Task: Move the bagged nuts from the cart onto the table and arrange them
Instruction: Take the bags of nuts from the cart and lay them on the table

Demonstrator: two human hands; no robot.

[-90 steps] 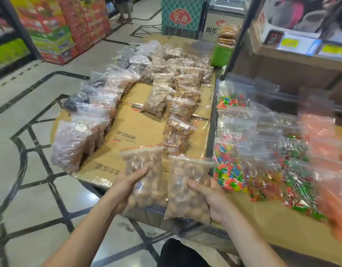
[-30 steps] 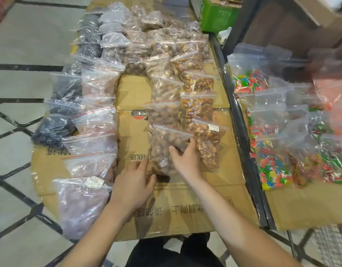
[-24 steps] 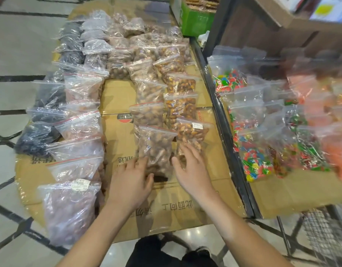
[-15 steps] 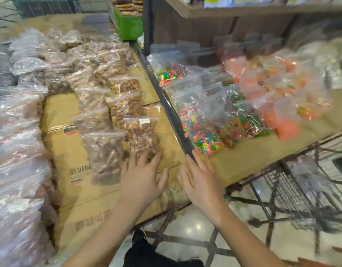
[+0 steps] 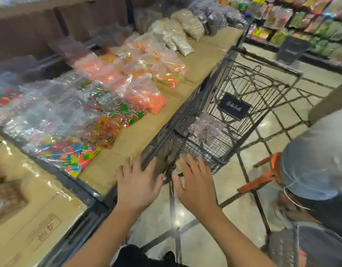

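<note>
1. Now, both of your hands are empty: the left hand point(image 5: 140, 186) and the right hand point(image 5: 197, 186) hang flat with fingers spread, low in the middle of the frame, just short of the near end of the wire cart point(image 5: 233, 105).
2. The task's thing sits right of centre: one clear bag of nuts point(image 5: 205, 129) lies on the floor of the cart's basket. It is blurred, so you cannot be sure it is a single bag.
3. Reach over the cart's rim rather than through the wire, and take the bag by its body with your fingers under it; my judgement is that a loose zip top may slip or open if you pull there.
4. Lift it straight up before swinging left, so the plastic does not snag on the mesh.
5. Carry it to the cardboard-covered table point(image 5: 41, 218) at the lower left, where one brown bag point(image 5: 4, 197) shows at the edge, and lay it flat in line with that one.
6. Count what shows: one cart, two hands, one bag visible inside the basket.
7. The candy bags point(image 5: 75, 149) on the middle table are too overlapped to count; at least four colour groups show.
8. A seated person point(image 5: 316, 170) and an orange stool point(image 5: 262, 176) sit at the right; keep your elbow clear of them.
</note>
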